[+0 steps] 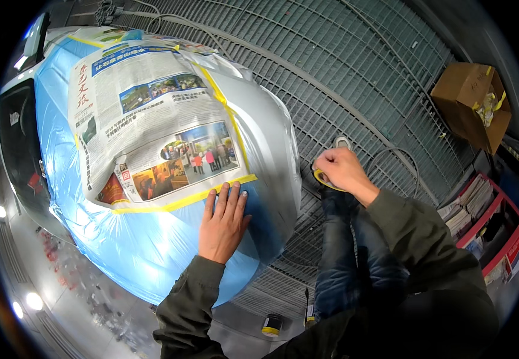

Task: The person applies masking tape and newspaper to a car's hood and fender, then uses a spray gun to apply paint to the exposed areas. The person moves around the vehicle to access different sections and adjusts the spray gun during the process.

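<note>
A curved car body panel wrapped in blue plastic film (122, 251) fills the left half, with sheets of newspaper (145, 125) laid over it and edged by yellow tape (175, 204). My left hand (223, 222) lies with fingers stretched on the lower tape strip and the film just below it. My right hand (337, 173), out past the panel's right side, grips a roll of yellow tape (320, 178). Translucent pale film (265, 149) covers the panel's right portion.
My legs (337, 251) stand on metal grating (355, 72), where hoses lie. At right are a cardboard box (460, 105) and a red cart with papers (489, 239). A dark window (20, 137) is at far left, and a small can (271, 325) lies near the bottom edge.
</note>
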The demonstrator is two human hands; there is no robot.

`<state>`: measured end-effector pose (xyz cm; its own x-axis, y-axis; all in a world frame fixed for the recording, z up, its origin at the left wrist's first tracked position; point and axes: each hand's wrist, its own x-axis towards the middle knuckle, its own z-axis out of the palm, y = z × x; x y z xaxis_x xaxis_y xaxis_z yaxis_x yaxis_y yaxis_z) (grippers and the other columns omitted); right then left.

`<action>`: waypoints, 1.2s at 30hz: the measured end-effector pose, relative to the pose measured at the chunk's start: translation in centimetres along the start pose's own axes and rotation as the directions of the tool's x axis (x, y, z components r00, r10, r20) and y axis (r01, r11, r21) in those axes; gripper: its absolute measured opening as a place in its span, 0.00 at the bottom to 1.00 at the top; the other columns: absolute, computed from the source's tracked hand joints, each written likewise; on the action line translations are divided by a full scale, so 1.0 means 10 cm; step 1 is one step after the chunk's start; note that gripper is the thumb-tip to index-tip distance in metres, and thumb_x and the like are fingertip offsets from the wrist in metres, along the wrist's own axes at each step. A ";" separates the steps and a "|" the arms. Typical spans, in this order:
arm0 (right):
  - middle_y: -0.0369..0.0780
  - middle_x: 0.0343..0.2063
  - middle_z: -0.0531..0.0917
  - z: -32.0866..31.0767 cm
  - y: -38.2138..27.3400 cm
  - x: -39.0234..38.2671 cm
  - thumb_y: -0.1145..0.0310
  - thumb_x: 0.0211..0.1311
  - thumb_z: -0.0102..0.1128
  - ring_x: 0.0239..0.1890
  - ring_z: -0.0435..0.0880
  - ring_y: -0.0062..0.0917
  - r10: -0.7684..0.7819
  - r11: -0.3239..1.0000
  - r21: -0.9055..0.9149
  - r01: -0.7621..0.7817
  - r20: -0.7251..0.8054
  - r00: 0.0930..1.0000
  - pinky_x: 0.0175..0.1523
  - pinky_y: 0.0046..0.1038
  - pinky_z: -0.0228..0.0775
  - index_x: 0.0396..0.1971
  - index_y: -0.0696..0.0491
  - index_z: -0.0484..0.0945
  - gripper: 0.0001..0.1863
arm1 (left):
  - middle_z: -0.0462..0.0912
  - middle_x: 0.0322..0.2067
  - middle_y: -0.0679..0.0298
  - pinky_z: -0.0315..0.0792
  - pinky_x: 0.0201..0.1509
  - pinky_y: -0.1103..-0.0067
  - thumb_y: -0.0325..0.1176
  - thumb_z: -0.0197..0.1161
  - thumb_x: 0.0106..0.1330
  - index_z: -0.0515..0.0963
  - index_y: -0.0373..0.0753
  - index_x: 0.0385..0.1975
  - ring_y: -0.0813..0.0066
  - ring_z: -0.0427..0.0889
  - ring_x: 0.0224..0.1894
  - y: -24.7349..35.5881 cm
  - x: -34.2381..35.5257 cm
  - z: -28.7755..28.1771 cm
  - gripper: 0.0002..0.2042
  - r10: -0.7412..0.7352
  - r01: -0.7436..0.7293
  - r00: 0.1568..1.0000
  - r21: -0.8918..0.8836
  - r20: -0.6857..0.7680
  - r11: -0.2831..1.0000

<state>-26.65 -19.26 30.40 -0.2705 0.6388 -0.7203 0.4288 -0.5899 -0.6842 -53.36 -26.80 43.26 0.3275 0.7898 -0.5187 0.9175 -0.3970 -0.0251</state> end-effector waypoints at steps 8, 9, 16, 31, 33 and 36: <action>0.36 0.15 0.79 0.02 0.46 -0.34 0.67 0.56 0.58 0.18 0.77 0.17 0.039 0.993 0.109 -0.046 0.058 0.998 0.26 0.22 0.66 0.24 0.60 0.82 0.11 | 0.65 0.64 0.61 0.50 0.72 0.62 0.43 0.61 0.61 0.70 0.39 0.56 0.66 0.57 0.70 0.04 0.33 0.02 0.25 0.131 -0.135 0.989 0.057 0.073 0.989; 0.36 0.15 0.79 0.04 0.48 -0.37 0.68 0.57 0.57 0.19 0.77 0.15 0.049 0.992 0.111 -0.059 0.093 0.994 0.25 0.20 0.66 0.25 0.60 0.82 0.11 | 0.66 0.64 0.62 0.50 0.72 0.61 0.44 0.61 0.62 0.70 0.39 0.56 0.66 0.57 0.70 0.03 0.33 0.05 0.25 0.127 -0.133 0.988 0.065 0.086 0.989; 0.38 0.15 0.80 -0.05 0.49 -0.45 0.65 0.54 0.58 0.19 0.79 0.20 0.099 0.986 0.130 -0.106 0.064 0.993 0.28 0.24 0.68 0.26 0.58 0.82 0.11 | 0.66 0.63 0.64 0.48 0.72 0.58 0.44 0.58 0.64 0.71 0.41 0.55 0.65 0.54 0.71 0.14 0.35 0.09 0.22 0.076 -0.099 0.987 0.161 0.139 0.982; 0.37 0.15 0.79 -0.16 0.59 -0.45 0.68 0.58 0.56 0.19 0.78 0.17 0.060 0.977 0.200 -0.071 0.062 0.996 0.26 0.22 0.67 0.27 0.61 0.82 0.11 | 0.65 0.64 0.57 0.54 0.72 0.68 0.47 0.61 0.62 0.65 0.36 0.61 0.63 0.59 0.69 -0.11 -0.01 -0.02 0.31 0.096 -0.098 0.994 0.031 0.060 0.995; 0.38 0.15 0.79 -0.19 0.58 -0.46 0.69 0.58 0.56 0.19 0.77 0.17 0.089 0.974 0.201 -0.103 0.075 0.993 0.26 0.22 0.67 0.27 0.61 0.82 0.11 | 0.66 0.64 0.57 0.54 0.72 0.69 0.47 0.60 0.63 0.66 0.36 0.60 0.63 0.60 0.69 -0.16 -0.06 -0.11 0.30 0.077 -0.080 0.995 0.044 0.055 0.996; 0.36 0.17 0.79 -0.21 0.52 -0.47 0.70 0.58 0.55 0.18 0.76 0.15 0.101 0.967 0.225 -0.120 0.095 0.990 0.25 0.20 0.66 0.27 0.62 0.82 0.11 | 0.64 0.65 0.57 0.54 0.72 0.69 0.47 0.60 0.64 0.66 0.37 0.61 0.63 0.59 0.69 -0.30 -0.18 -0.18 0.29 0.070 -0.072 0.997 0.058 0.034 0.996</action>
<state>-21.35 -24.25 30.46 -0.3066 0.5262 -0.7931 0.2531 -0.7582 -0.6009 -56.30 -26.16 45.83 0.3831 0.7440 -0.5475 0.8769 -0.4792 -0.0376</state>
